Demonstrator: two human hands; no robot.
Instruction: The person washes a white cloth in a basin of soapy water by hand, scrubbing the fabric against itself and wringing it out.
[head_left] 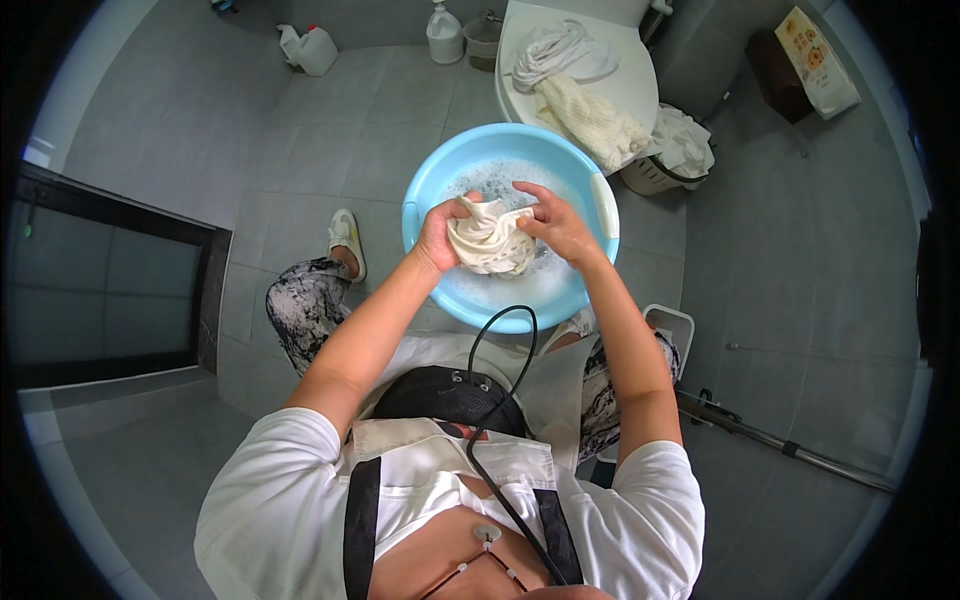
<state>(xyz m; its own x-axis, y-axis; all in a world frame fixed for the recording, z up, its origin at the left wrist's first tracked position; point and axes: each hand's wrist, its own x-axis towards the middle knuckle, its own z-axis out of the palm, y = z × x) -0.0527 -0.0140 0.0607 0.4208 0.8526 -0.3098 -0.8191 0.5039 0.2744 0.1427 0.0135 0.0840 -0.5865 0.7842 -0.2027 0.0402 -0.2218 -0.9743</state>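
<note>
A bunched white cloth (492, 240) is held over a round light-blue basin (425, 178) with sudsy water (515, 180) in it. My left hand (440, 232) grips the cloth's left side, thumb near its top. On the cloth's right side, my right hand (560, 225) pinches the fabric between thumb and fingers, with one finger raised away from it. What kind of garment the cloth is cannot be made out. A white bar-shaped piece (604, 205) lies along the basin's right rim.
Beyond the basin, a toilet lid (625, 75) bears a white cloth (568, 55) and a cream knit (595, 118). A waste basket (650, 178) stands beside it. At the back are a pump bottle (444, 35), a small bucket (484, 45) and a white jug (312, 50). A pole (780, 440) lies right.
</note>
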